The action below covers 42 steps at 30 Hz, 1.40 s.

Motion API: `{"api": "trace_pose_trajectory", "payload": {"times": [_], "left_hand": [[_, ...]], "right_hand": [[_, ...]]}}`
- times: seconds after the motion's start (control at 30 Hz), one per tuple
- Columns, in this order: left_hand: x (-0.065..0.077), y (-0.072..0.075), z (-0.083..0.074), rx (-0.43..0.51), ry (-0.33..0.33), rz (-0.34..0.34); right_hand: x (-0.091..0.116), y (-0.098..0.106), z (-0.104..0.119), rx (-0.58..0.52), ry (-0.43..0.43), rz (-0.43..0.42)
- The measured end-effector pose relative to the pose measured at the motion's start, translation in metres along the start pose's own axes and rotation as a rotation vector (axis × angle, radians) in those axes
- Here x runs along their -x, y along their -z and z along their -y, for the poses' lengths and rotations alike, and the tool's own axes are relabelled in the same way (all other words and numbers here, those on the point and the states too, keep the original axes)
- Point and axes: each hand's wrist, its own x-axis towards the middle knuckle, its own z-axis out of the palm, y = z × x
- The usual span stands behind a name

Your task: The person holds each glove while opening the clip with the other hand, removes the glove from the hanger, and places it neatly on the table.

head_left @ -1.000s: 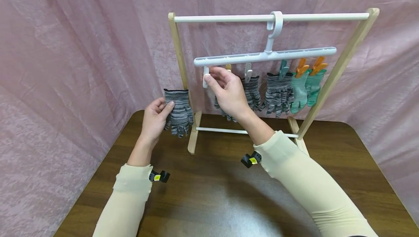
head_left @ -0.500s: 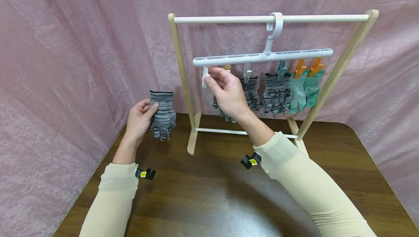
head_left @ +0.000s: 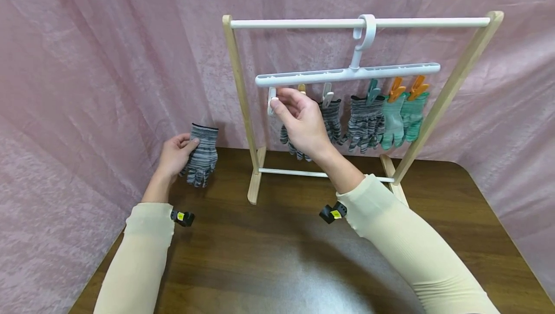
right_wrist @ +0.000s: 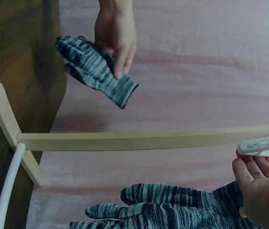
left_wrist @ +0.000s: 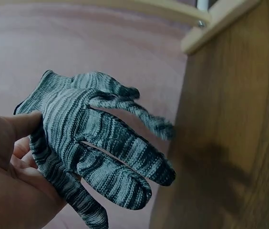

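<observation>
My left hand (head_left: 173,154) holds a grey striped glove (head_left: 201,154) by its cuff, fingers hanging down, left of the wooden rack (head_left: 237,78) and just above the table's back left corner. The left wrist view shows the glove (left_wrist: 96,143) pinched between thumb and fingers. My right hand (head_left: 299,119) pinches the white clip (head_left: 271,100) at the left end of the white hanger bar (head_left: 347,74). The right wrist view shows that clip (right_wrist: 260,145) at the fingertips, with another striped glove (right_wrist: 172,210) below.
The hanger hooks on the rack's white top rail (head_left: 303,23). Two more striped gloves (head_left: 366,121) and two green gloves (head_left: 403,116) hang from teal and orange clips. The brown table (head_left: 282,256) lies below, with pink cloth (head_left: 108,63) behind.
My left hand has carried the striped glove leftward and slightly down, away from the rack's left post. My right hand has stayed on the white clip.
</observation>
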Motion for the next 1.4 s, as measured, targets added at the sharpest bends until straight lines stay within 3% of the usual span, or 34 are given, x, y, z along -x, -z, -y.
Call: {"api": "trace_pose_trajectory", "payload": {"times": [0.37, 0.53, 0.73, 1.0, 1.23, 1.4], "left_hand": [[-0.023, 0.010, 0.032, -0.236, 0.129, 0.038], [-0.033, 0.011, 0.046, -0.260, 0.198, 0.097], [-0.045, 0.009, 0.066, -0.310, 0.195, 0.106], [-0.050, 0.001, 0.075, -0.418, 0.211, 0.133], [-0.051, -0.003, 0.081, -0.493, 0.259, 0.095], [-0.051, -0.008, 0.081, -0.566, 0.249, 0.068]], "right_hand": [[0.001, -0.001, -0.001, -0.008, 0.002, -0.002], [0.001, -0.002, 0.000, -0.021, 0.010, -0.005], [0.000, -0.003, 0.000, -0.020, 0.019, -0.008], [0.001, -0.003, -0.001, -0.022, 0.025, -0.006], [0.002, -0.003, 0.000, -0.016, 0.028, -0.001], [0.002, -0.002, 0.000, -0.017, 0.026, -0.002]]}}
